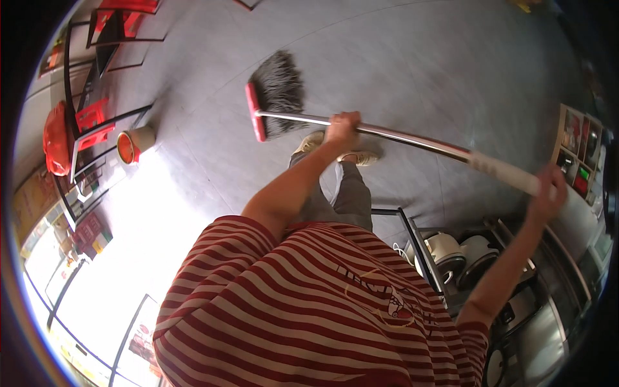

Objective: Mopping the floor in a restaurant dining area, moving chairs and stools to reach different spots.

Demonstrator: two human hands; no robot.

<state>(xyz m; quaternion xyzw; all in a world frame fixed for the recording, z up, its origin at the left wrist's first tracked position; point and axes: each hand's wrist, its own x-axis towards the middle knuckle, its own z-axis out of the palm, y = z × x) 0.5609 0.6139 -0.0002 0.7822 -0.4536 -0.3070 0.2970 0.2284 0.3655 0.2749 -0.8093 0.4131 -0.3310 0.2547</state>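
Note:
A broom (419, 139) with a shiny metal pole slants across in front of my body. Its pink-red head (255, 111) is at the left end, with dense dark grey bristles (278, 93) fanning over the grey floor. My left hand (343, 129) is closed round the pole's middle, just above my shoes. Toward the right, my right hand (548, 192) grips near the end of the pale handle sleeve (506, 173). That hand is slightly blurred, and its fingertips are partly hidden.
A small bin (137, 143) with an orange-red inside stands at left, beside black-framed racks and a red plastic bag (57, 138). White cookers (445, 250) sit on a metal-framed shelf at lower right. A compartment box (575, 151) stands at far right. Bright light falls at lower left.

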